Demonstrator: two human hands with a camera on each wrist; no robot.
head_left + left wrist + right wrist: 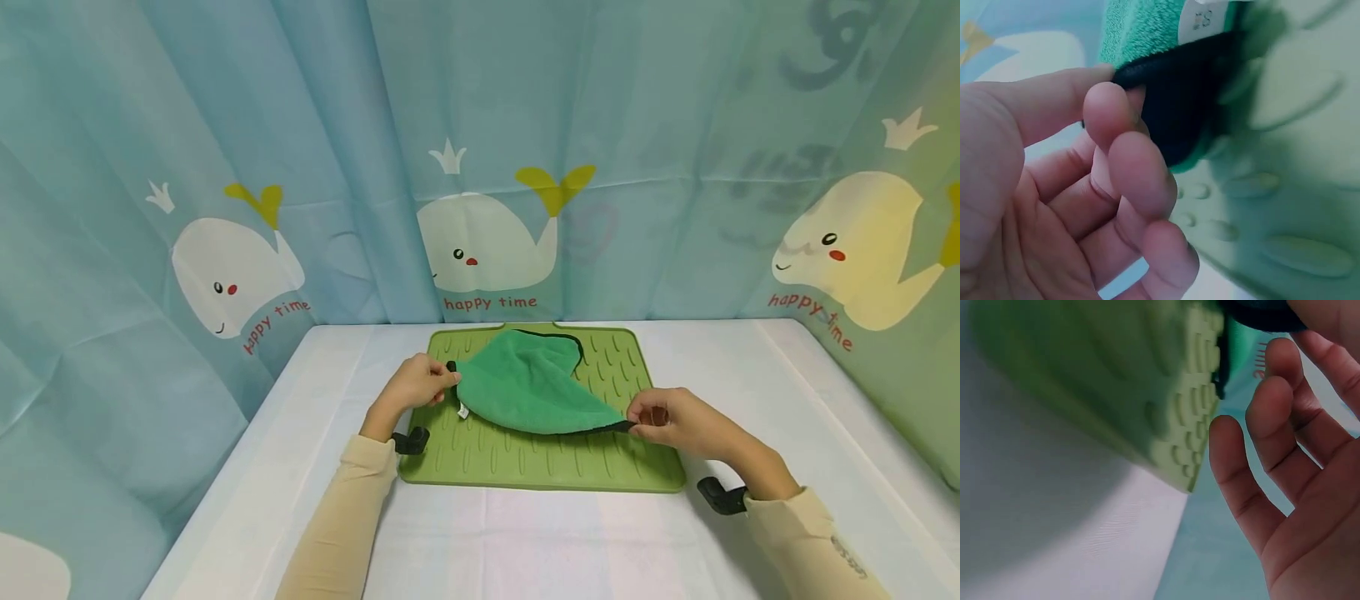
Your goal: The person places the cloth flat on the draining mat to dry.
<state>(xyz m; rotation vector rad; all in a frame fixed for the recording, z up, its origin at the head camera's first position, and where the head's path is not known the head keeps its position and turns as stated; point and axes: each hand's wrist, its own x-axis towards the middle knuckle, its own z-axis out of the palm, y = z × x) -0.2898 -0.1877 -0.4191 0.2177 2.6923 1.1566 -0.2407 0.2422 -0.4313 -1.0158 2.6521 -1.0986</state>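
A green towel (525, 383) with black edging hangs between the two hands above a ribbed green mat (517, 467). The left hand (420, 382) pinches one corner between thumb and fingers; in the left wrist view the terry pile, the black edge and a white tag (1205, 24) show beside the fingertips. At the opposite corner, the right hand (678, 421) pinches the black edge. The right wrist view shows that hand (1310, 462) with its other fingers loosely bent, and only a bit of the towel (1241, 347). The towel's far part lies folded over toward the mat's back edge.
The mat lies on a table with a white cover (540, 550). Behind and at both sides hangs a light blue curtain (645, 242) printed with whales. A black wrist mount (411, 441) sits at the left wrist, another mount (722, 496) at the right.
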